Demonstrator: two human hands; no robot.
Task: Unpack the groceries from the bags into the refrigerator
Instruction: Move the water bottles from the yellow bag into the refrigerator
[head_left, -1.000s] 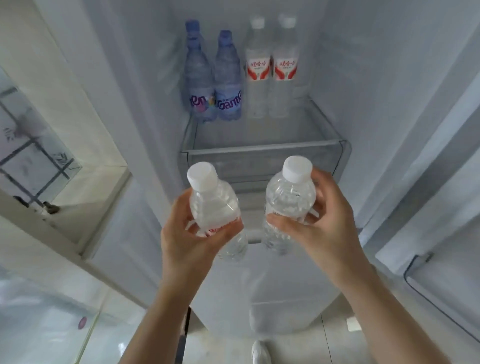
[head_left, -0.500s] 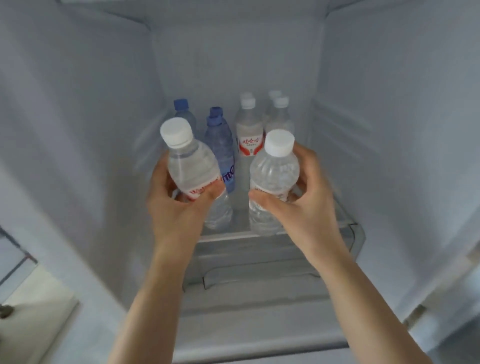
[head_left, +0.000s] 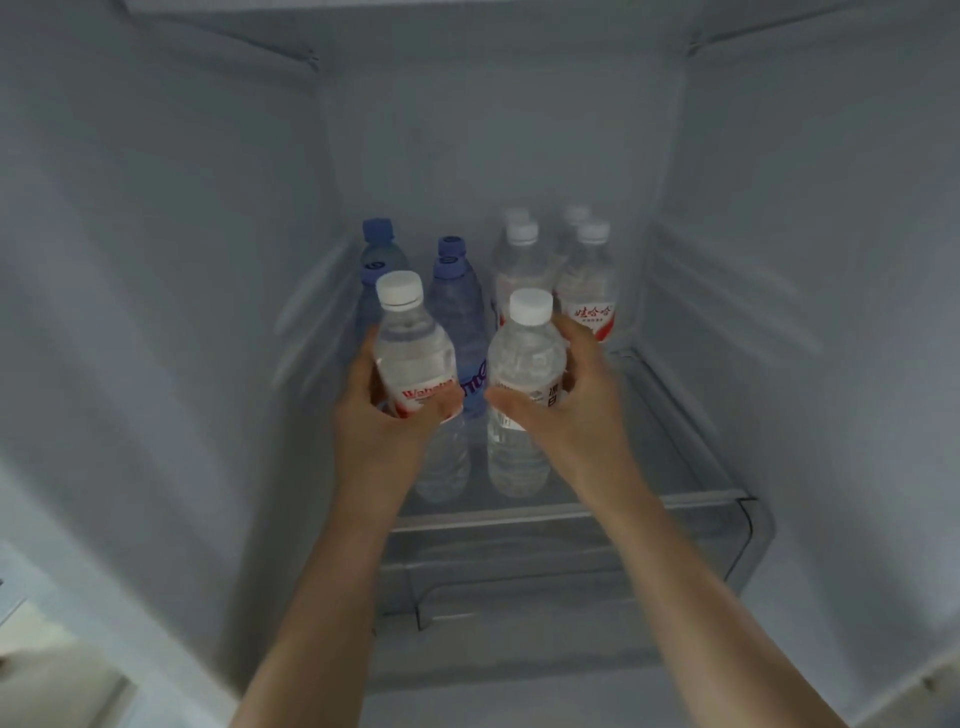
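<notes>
Pale grey walls of the refrigerator (head_left: 208, 260) enclose a single clear shelf (head_left: 675, 452) with a raised transparent front edge. At the back of the shelf stand two blue-capped bottles (head_left: 457, 312) on the left and a group of white-capped bottles (head_left: 589, 291) with red labels on the right, all upright and close together. The left hand (head_left: 384, 421) wraps its fingers around a clear water bottle (head_left: 415, 358) at the label; the right hand (head_left: 576, 410) grips a second clear bottle (head_left: 524, 364) in the same way. Both held bottles are upright, side by side, in front of the stored rows, with their bases low over the front part of the shelf; whether they touch it cannot be told. Judged from this arrangement, several bottles are already stored and this pair is about to be set down. No grocery bags are in view, so the quantity left to unpack cannot be determined.
</notes>
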